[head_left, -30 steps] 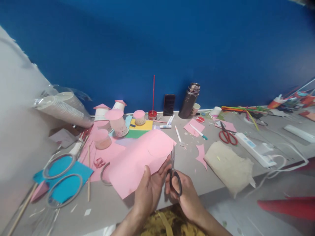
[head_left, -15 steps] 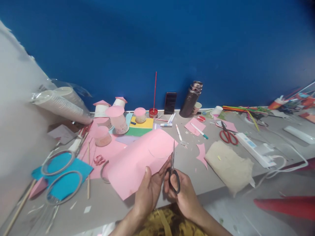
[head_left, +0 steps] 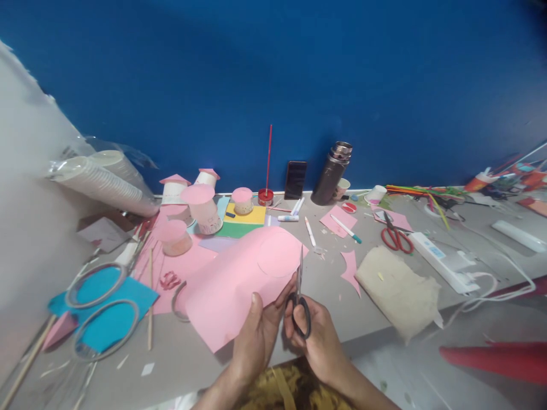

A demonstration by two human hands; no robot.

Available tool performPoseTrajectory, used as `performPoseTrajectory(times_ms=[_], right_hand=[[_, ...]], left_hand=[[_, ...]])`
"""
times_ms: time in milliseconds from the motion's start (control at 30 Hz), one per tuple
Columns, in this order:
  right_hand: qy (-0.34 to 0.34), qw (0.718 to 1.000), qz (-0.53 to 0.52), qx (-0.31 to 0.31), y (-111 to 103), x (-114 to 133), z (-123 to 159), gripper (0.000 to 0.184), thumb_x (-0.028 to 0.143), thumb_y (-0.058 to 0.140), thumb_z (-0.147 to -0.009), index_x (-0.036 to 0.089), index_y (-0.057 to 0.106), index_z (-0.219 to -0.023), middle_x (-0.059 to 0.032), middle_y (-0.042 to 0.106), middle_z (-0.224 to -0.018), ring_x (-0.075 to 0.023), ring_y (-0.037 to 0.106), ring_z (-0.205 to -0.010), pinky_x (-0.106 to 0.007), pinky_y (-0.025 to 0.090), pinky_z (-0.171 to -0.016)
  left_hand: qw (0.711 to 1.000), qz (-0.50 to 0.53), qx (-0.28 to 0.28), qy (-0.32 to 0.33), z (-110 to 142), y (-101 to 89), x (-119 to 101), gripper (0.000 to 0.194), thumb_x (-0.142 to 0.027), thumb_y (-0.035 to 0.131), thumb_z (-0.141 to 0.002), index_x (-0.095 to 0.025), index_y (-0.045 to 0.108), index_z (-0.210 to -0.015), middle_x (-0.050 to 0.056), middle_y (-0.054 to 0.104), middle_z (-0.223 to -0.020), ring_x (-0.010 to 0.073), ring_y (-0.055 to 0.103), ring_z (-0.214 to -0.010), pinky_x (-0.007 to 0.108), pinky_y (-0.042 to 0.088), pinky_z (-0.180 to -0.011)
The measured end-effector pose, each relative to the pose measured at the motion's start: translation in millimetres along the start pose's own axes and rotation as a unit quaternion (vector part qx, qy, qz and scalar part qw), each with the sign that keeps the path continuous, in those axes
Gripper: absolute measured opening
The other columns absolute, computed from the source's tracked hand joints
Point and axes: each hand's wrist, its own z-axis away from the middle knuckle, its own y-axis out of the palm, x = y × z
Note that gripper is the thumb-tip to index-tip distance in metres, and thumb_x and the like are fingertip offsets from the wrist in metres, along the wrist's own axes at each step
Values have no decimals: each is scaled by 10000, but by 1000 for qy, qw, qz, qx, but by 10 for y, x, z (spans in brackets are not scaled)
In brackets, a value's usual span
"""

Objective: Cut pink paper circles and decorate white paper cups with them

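Observation:
My left hand point(head_left: 256, 330) grips the lower edge of a large sheet of pink paper point(head_left: 231, 279), thumb on top and fingers beneath. A drawn circle outline point(head_left: 280, 255) shows near the sheet's right end. Dark-handled scissors point(head_left: 300, 302) are in my right hand point(head_left: 316, 336), with its fingers through the loops. Their blades point up and away, right at the sheet's right edge, close beside the circle. My left fingertips lie partly hidden under the paper, near the blades.
Pink-topped paper cups point(head_left: 200, 205) stand behind the sheet at left. A dark thermos point(head_left: 332, 173) and a phone point(head_left: 296, 180) stand by the blue wall. Red-handled scissors point(head_left: 397, 236), a power strip point(head_left: 444, 262) and a beige cloth-like piece point(head_left: 399, 290) lie at right. Embroidery-like hoops point(head_left: 106, 330) lie at left.
Hardly anything differs. The view has shifted a little, so things at the left sit slightly further left and lower. Both hands keep their hold on paper and scissors.

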Motion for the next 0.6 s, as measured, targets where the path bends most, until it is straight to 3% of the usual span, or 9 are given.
performPoseTrajectory(times_ms=[400,600], right_hand=[[22,999,-28,-5,43,46,-12,615,780,678,-788,182,541,-736,55,483,-539,-54,329,-421,-218,248,-424],[10,1000,-17,6,-5,51,-3,577,743,641,-851,175,567,-777,32,540,-581,-60,341,-439,-227,243,-439]], left_hand=[[999,-4,39,-14,3,-91,-39,684,-627,356,-1007,-139,674,-1366,110,580,-1500,309,266,-1556,443,30,-1310],[998,-40,43,-24,24,-93,-122,680,-608,387,-1005,-100,686,-1343,123,593,-1481,332,269,-1552,441,8,-1310]])
